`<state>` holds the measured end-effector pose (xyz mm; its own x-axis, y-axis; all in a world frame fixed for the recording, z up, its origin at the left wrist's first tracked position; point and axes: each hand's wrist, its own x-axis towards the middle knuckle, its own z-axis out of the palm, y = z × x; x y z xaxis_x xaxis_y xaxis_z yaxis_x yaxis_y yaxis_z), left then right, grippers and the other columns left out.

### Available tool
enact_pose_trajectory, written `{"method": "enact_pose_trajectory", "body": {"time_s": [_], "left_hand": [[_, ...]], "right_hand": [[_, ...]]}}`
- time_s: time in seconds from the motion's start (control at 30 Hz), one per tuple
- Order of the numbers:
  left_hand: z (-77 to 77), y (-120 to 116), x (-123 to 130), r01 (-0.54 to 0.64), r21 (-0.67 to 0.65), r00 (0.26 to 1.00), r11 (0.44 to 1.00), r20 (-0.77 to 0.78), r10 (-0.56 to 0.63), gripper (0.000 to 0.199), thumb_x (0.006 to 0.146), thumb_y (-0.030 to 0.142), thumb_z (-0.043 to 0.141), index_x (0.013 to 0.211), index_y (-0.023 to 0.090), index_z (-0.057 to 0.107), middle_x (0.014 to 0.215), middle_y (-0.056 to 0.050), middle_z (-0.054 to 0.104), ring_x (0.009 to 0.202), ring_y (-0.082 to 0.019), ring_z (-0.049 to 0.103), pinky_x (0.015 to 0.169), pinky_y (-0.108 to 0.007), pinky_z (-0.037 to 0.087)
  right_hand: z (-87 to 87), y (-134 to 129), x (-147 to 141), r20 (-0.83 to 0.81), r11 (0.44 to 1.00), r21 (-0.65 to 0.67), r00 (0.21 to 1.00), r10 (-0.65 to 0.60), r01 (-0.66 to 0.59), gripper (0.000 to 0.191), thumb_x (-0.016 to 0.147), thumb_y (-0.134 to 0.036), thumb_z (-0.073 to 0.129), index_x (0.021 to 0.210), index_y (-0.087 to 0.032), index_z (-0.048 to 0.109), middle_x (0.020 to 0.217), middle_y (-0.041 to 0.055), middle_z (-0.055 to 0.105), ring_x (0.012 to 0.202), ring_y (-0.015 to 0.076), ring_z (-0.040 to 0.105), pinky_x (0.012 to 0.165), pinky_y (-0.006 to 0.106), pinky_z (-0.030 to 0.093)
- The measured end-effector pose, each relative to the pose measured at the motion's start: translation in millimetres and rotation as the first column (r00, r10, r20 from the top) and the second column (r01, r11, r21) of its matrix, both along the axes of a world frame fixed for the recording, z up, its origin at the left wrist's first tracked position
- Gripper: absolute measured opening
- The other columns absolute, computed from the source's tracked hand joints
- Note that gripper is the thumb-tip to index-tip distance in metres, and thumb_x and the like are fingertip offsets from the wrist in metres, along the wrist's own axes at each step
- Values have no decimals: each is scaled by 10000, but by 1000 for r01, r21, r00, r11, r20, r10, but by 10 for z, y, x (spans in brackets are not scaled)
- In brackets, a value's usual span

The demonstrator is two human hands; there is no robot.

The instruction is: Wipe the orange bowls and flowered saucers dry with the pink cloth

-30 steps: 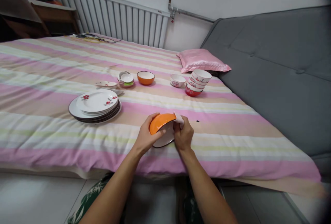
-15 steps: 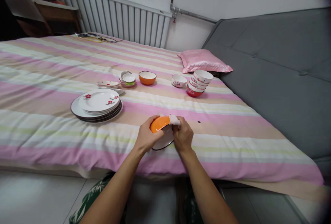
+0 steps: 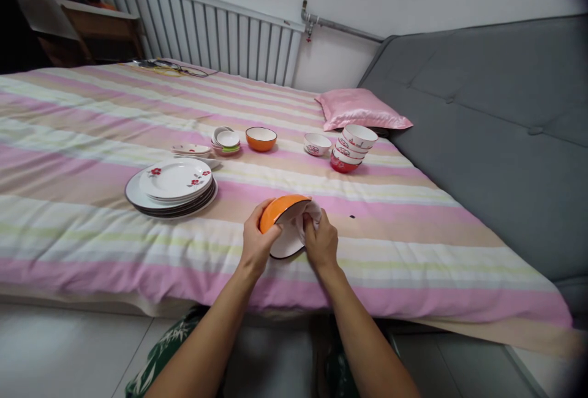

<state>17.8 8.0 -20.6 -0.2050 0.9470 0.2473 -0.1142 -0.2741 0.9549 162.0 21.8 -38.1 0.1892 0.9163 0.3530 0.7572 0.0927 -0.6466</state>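
An orange bowl [image 3: 281, 204] with a white inside and dark rim is tilted on its side above the bed, its opening turned toward me. My left hand [image 3: 258, 240] grips its left edge, thumb over the rim. On the right side, my right hand [image 3: 321, 242] pinches a white cloth [image 3: 314, 209] against the bowl's rim and inner wall. The fingers behind the bowl are hidden.
To the left lies a stack of plates [image 3: 177, 179], with small dishes [image 3: 227, 139] behind. A second orange bowl [image 3: 261, 139], a white bowl [image 3: 316, 144] and stacked bowls [image 3: 353, 148] stand farther back. A pink pillow [image 3: 362, 109] lies near the grey headboard [image 3: 487, 92].
The bowl has turned, showing more of its orange outside and white inside. My right hand, with the cloth, has shifted slightly left along the rim.
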Motion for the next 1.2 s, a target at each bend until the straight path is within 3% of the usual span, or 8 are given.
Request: {"method": "enact_pose_trajectory", "body": {"time_s": [0.2,0.57,0.73,0.93,1.2], "left_hand": [[-76,30,22,-43,16,998,999,42,43,544,652,292,615,1177,154,588,1178,-99,636,1111,-304,565,910,-371,465],[-54,37,58,-152,8,986,988,69,151,564,673,336,563,1205,150,582,1152,-103,641,1095,-306,571,857,-366,489],[-42,39,79,-200,-13,974,980,109,200,534,694,332,527,1196,158,580,1061,-85,659,1033,-281,596,837,-354,492],[-9,40,83,-175,-42,946,984,270,180,487,698,284,526,1165,166,592,951,-55,647,961,-243,604,842,-344,483],[28,30,80,-193,-62,926,979,318,203,472,684,272,536,1139,173,612,937,-46,647,925,-232,600,799,-325,483]], "right_hand": [[-2,-18,-37,34,999,-37,999,-8,9,406,918,-457,349,1009,-154,605,790,109,698,676,235,618,572,272,316],[10,-41,-87,111,996,-83,993,36,-27,416,942,-431,340,1050,-140,618,876,135,720,760,253,656,609,284,340],[-13,-50,-93,147,997,-51,987,59,-52,408,945,-436,346,946,-159,645,831,118,722,722,228,655,584,274,317],[-24,-60,-97,187,994,-53,977,102,-93,481,947,-467,328,768,-170,661,754,107,710,662,207,637,551,272,274],[-21,-68,-104,201,994,-40,974,107,-101,481,942,-453,333,739,-163,659,713,98,694,634,190,620,542,269,264]]}}
